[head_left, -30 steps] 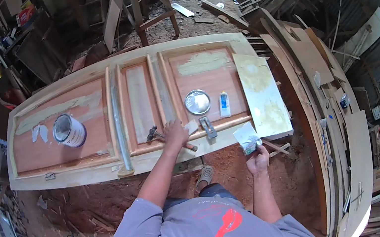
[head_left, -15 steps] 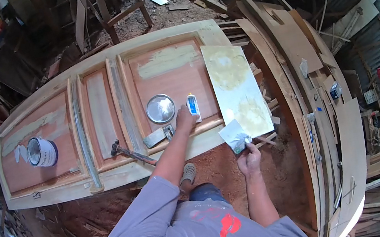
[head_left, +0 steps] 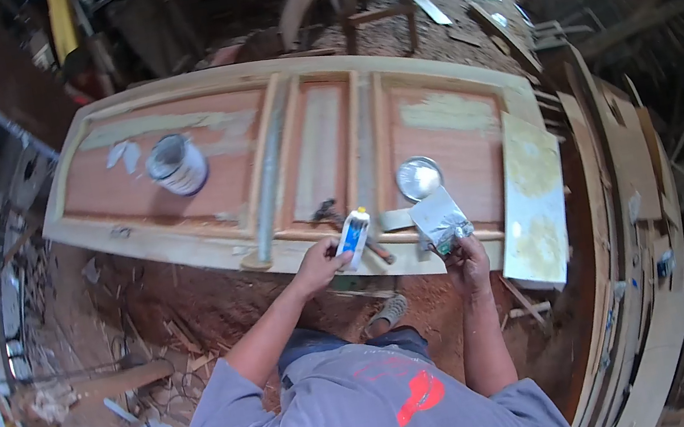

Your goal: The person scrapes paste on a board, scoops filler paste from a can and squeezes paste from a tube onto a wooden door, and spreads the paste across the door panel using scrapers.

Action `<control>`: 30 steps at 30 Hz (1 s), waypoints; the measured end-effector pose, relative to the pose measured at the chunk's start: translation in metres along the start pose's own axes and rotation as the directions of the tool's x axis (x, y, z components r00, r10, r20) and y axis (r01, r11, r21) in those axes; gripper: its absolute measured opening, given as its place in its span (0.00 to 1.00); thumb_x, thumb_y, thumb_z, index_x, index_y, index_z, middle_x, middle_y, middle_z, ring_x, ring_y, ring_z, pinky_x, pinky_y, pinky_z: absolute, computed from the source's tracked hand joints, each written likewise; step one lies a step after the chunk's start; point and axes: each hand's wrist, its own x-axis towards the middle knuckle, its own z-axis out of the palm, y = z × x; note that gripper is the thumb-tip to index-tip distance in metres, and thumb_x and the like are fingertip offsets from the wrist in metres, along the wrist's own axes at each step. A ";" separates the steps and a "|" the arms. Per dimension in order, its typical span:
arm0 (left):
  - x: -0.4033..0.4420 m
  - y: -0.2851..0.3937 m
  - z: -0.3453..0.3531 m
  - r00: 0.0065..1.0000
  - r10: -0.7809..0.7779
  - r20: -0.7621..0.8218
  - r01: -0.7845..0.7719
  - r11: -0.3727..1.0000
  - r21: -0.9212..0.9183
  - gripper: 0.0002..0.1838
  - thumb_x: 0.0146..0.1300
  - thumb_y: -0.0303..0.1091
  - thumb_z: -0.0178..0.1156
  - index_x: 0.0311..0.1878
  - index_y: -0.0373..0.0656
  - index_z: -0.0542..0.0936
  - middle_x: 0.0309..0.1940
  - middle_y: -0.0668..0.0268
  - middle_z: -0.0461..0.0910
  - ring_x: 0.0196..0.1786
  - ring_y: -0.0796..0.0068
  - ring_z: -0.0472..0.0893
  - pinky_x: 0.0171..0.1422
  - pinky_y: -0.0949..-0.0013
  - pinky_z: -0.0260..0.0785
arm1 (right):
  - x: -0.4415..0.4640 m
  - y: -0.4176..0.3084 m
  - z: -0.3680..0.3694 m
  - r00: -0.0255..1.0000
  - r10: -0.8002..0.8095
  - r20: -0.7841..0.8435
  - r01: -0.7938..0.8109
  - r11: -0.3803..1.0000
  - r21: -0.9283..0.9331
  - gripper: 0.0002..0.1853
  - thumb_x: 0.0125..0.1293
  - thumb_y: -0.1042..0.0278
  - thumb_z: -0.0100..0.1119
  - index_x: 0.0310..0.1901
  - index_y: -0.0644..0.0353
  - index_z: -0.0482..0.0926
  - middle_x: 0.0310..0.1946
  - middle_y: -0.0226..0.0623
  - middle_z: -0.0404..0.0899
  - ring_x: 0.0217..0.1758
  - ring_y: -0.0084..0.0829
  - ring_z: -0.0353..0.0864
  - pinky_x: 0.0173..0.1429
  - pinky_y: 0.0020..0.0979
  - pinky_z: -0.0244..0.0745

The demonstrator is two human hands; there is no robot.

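Blue-and-white tube (head_left: pixel 354 238) (earlier on the door (head_left: pixel 316 150)) now gripped in left hand (head_left: pixel 320 268), whitish square (head_left: pixel 439 217) in right hand (head_left: pixel 466 265)

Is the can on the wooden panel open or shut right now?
Open: the can shows its grey inside through the mouth, with no lid across it.

The can (head_left: pixel 178 168) stands on the door (head_left: pixel 314 141), left of hammer (head_left: pixel 381 252), tube (head_left: pixel 353 239) and lid (head_left: pixel 419 177).
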 end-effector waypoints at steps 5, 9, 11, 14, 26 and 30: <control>-0.135 -0.036 -0.123 0.953 -0.004 -0.303 -0.046 0.987 -0.157 0.08 0.72 0.32 0.70 0.45 0.41 0.80 0.38 0.71 0.83 0.41 0.84 0.79 0.48 0.73 0.75 | 0.018 0.106 0.122 0.991 0.057 0.121 -0.040 0.990 -0.138 0.16 0.76 0.73 0.58 0.60 0.71 0.77 0.54 0.41 0.85 0.56 0.36 0.87 0.65 0.42 0.83; -0.226 -0.079 -0.199 0.868 -0.069 -0.492 -0.116 0.935 -0.335 0.08 0.72 0.32 0.71 0.43 0.44 0.79 0.36 0.75 0.81 0.39 0.87 0.76 0.46 0.75 0.73 | 0.030 0.216 0.223 0.953 0.152 0.261 -0.095 0.971 -0.219 0.15 0.76 0.74 0.58 0.59 0.72 0.77 0.54 0.42 0.85 0.56 0.38 0.87 0.63 0.44 0.85; -0.266 -0.113 -0.238 0.842 -0.081 -0.534 -0.111 0.942 -0.317 0.09 0.73 0.32 0.70 0.44 0.44 0.77 0.38 0.74 0.80 0.42 0.86 0.77 0.50 0.74 0.73 | 0.036 0.269 0.265 0.929 0.242 0.281 -0.169 0.950 -0.261 0.14 0.75 0.74 0.57 0.57 0.72 0.77 0.53 0.42 0.85 0.56 0.37 0.88 0.63 0.45 0.85; -0.316 -0.117 -0.290 0.790 -0.074 -0.608 -0.124 0.953 -0.277 0.09 0.73 0.31 0.70 0.44 0.44 0.77 0.38 0.75 0.79 0.42 0.86 0.76 0.49 0.74 0.73 | 0.051 0.350 0.317 0.913 0.334 0.233 -0.231 0.896 -0.379 0.11 0.75 0.74 0.57 0.55 0.66 0.80 0.49 0.38 0.85 0.50 0.32 0.87 0.56 0.37 0.84; -0.350 -0.103 -0.431 0.628 -0.172 -0.759 -0.203 0.905 -0.373 0.09 0.73 0.33 0.69 0.46 0.41 0.80 0.40 0.72 0.83 0.43 0.84 0.80 0.51 0.73 0.75 | 0.174 0.577 0.441 0.890 0.445 0.099 -0.325 0.773 -0.545 0.11 0.74 0.71 0.60 0.54 0.63 0.82 0.43 0.32 0.82 0.41 0.27 0.81 0.47 0.33 0.79; -0.331 -0.086 -0.484 0.624 -0.179 -0.760 -0.125 0.938 -0.324 0.09 0.74 0.33 0.69 0.46 0.40 0.79 0.38 0.72 0.81 0.41 0.85 0.78 0.50 0.72 0.74 | 0.226 0.641 0.466 0.962 0.247 0.119 -0.104 0.730 -0.675 0.11 0.71 0.69 0.63 0.50 0.65 0.84 0.41 0.35 0.85 0.43 0.32 0.83 0.46 0.36 0.76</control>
